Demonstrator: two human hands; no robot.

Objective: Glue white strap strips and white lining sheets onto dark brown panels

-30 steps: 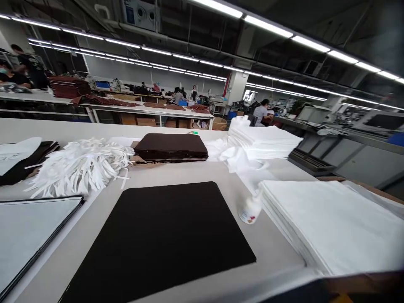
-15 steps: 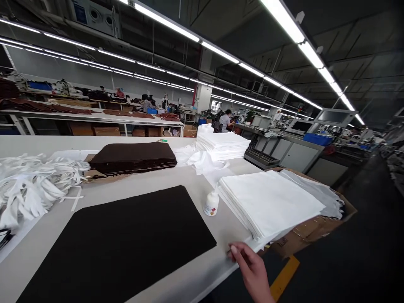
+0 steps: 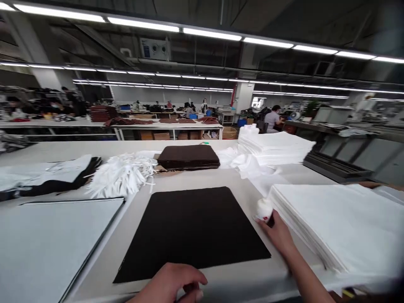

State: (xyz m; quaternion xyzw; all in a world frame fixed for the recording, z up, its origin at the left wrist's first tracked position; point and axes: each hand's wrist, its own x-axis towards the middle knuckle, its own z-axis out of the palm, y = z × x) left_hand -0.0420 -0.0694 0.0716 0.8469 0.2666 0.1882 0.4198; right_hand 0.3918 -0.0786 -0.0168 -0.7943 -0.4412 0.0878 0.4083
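My right hand (image 3: 277, 235) was out by the near edge of the worktop (image 3: 195, 179) a moment ago. Now it has reached the white plastic bottle (image 3: 264, 209), its fingers closing around the bottle's lower end. I can't tell how firm that hold is. The bottle stands tilted, just beside the corner of the black sheet (image 3: 189, 229) and close to the stack of white fabric sheets (image 3: 334, 223).

My left hand (image 3: 170, 284) has come into view at the near edge of the worktop, loosely curled with nothing visible in it, just short of the black sheet's near edge.

Beyond the black sheet, toward the far edge, lies a dark brown stack (image 3: 188, 157), with a tangle of white strips (image 3: 121, 176) to its left. A second white stack (image 3: 274, 147) sits toward the far right corner, and a grey-faced panel (image 3: 53, 240) lies along the left side.
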